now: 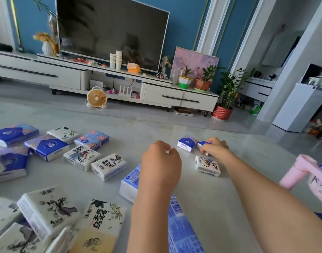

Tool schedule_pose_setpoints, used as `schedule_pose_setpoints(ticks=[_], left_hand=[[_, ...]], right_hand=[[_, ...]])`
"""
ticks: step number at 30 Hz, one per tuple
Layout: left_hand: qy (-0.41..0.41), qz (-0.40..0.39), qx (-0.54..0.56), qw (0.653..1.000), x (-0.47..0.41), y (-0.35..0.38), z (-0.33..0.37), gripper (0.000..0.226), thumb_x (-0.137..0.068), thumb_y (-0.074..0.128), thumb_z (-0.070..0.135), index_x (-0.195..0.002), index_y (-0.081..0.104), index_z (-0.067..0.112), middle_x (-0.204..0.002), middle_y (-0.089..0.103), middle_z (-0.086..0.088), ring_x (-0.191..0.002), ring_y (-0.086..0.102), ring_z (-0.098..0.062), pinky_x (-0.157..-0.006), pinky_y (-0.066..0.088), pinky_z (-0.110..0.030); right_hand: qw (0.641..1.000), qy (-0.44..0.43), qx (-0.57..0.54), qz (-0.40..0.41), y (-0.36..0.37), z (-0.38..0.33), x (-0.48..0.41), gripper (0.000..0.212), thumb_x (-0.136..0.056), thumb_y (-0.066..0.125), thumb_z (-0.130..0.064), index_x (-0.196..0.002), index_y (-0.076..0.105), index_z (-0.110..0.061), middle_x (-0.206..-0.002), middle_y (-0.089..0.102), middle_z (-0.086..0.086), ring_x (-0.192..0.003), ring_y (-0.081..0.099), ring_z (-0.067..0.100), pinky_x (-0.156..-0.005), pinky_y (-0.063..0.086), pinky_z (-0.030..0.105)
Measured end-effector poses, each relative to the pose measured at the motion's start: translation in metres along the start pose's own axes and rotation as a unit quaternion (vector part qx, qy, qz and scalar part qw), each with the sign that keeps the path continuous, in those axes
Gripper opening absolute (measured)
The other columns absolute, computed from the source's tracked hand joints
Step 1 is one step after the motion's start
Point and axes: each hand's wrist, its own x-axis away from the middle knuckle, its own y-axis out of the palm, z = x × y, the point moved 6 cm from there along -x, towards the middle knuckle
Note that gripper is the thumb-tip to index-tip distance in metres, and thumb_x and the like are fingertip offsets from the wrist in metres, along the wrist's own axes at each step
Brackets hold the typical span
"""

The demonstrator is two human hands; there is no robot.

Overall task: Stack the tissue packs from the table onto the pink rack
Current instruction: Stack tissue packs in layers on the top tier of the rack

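Crowding the left half of the pale table (202, 198), scattered tissue packs (78, 157), some blue-printed and some white with ink drawings, lie flat and close together. Mid-table the left hand (161, 161) hovers over a blue-and-white pack (131, 181), fingers loosely curled and holding nothing. Farther right, the right hand (214, 146) pinches a small blue pack (202, 143), just beside a second small pack (186, 143) and near a white pack (207, 165). Bare tabletop separates these from the pink rack (300, 167) at the right edge.
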Motion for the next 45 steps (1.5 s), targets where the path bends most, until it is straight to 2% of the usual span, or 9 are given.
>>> schedule_pose_setpoints(ticks=[4,10,16,21,25,30,34,42,45], left_hand=[[0.009,-0.009,0.015,1.000,-0.001,0.013,0.007,0.028,-0.093,0.041,0.022,-0.115,0.057,0.016,-0.111,0.062,-0.007,-0.093,0.060,-0.035,-0.064,0.039,-0.026],[0.028,0.004,0.019,0.999,-0.003,0.011,0.008,0.025,-0.092,0.041,0.022,-0.111,0.057,0.015,-0.106,0.064,-0.013,-0.077,0.053,-0.029,-0.061,0.038,-0.025],[0.005,0.052,0.066,0.996,-0.007,-0.006,0.007,0.033,-0.093,0.047,0.023,-0.124,0.052,0.013,-0.118,0.059,-0.010,-0.094,0.056,-0.027,-0.065,0.043,-0.025],[-0.159,0.137,0.294,0.933,0.005,-0.038,0.004,0.052,-0.091,0.043,0.034,-0.134,0.039,0.006,-0.136,0.043,-0.016,-0.114,0.048,-0.032,-0.099,0.041,-0.046],[-0.157,0.088,0.319,0.931,0.035,-0.065,0.024,0.051,-0.094,0.033,0.050,-0.122,0.049,0.011,-0.109,0.053,-0.011,-0.099,0.054,-0.028,-0.085,0.047,-0.043],[-0.027,-0.143,0.332,0.932,0.087,-0.089,0.096,0.050,-0.094,0.035,0.045,-0.091,0.065,0.005,-0.069,0.068,-0.011,-0.053,0.064,-0.017,-0.055,0.052,-0.028],[0.043,-0.207,0.299,0.930,0.130,-0.072,0.153,0.034,-0.095,0.040,0.033,-0.093,0.066,0.011,-0.076,0.071,-0.007,-0.059,0.066,-0.012,-0.056,0.056,-0.025],[0.097,-0.139,0.270,0.948,0.175,0.022,0.223,0.028,-0.095,0.042,0.024,-0.084,0.063,0.010,-0.072,0.063,-0.008,-0.064,0.060,-0.017,-0.064,0.053,-0.029],[0.123,-0.110,0.218,0.962,0.186,0.063,0.238,0.030,-0.091,0.043,0.030,-0.084,0.060,0.006,-0.080,0.059,-0.016,-0.073,0.053,-0.021,-0.073,0.048,-0.036]], right_hand=[[0.974,0.026,-0.162,0.156,-0.020,-0.012,0.004,0.075,-0.070,0.071,-0.027,-0.131,0.033,-0.005,-0.133,0.032,0.017,-0.117,0.044,0.034,-0.093,0.043,0.040],[0.986,-0.118,-0.070,-0.098,0.033,-0.060,0.013,0.077,-0.068,0.072,-0.027,-0.133,0.033,-0.017,-0.129,0.032,0.008,-0.107,0.044,0.021,-0.083,0.042,0.030],[0.978,-0.161,-0.094,-0.090,0.025,-0.072,0.044,0.083,-0.059,0.078,-0.034,-0.127,0.036,-0.015,-0.125,0.046,0.006,-0.110,0.051,0.022,-0.089,0.050,0.035],[0.853,-0.203,-0.407,-0.255,0.003,-0.117,0.152,0.027,-0.077,0.072,-0.010,-0.097,0.055,-0.016,-0.090,0.060,-0.002,-0.077,0.058,0.009,-0.074,0.048,0.022],[0.773,-0.296,-0.450,-0.335,-0.035,-0.138,0.242,0.054,-0.071,0.075,-0.010,-0.119,0.051,-0.008,-0.099,0.061,0.005,-0.086,0.060,0.017,-0.082,0.048,0.030],[0.783,-0.418,-0.378,-0.263,-0.123,-0.119,0.323,0.065,-0.070,0.077,-0.004,-0.125,0.044,-0.015,-0.100,0.060,-0.004,-0.084,0.061,0.007,-0.072,0.053,0.021],[0.793,-0.457,-0.372,-0.154,-0.193,-0.088,0.347,0.068,-0.064,0.083,-0.014,-0.121,0.047,-0.018,-0.116,0.055,0.006,-0.094,0.061,0.012,-0.078,0.053,0.026],[0.848,-0.476,-0.223,0.064,-0.281,0.003,0.347,0.077,-0.074,0.063,-0.050,-0.135,0.031,-0.014,-0.118,0.034,-0.002,-0.118,0.029,0.009,-0.105,0.027,0.027],[0.873,-0.421,-0.247,-0.008,-0.297,0.054,0.333,0.065,-0.083,0.063,-0.040,-0.134,0.022,-0.034,-0.126,0.025,-0.010,-0.127,0.018,0.001,-0.104,0.021,0.016]])
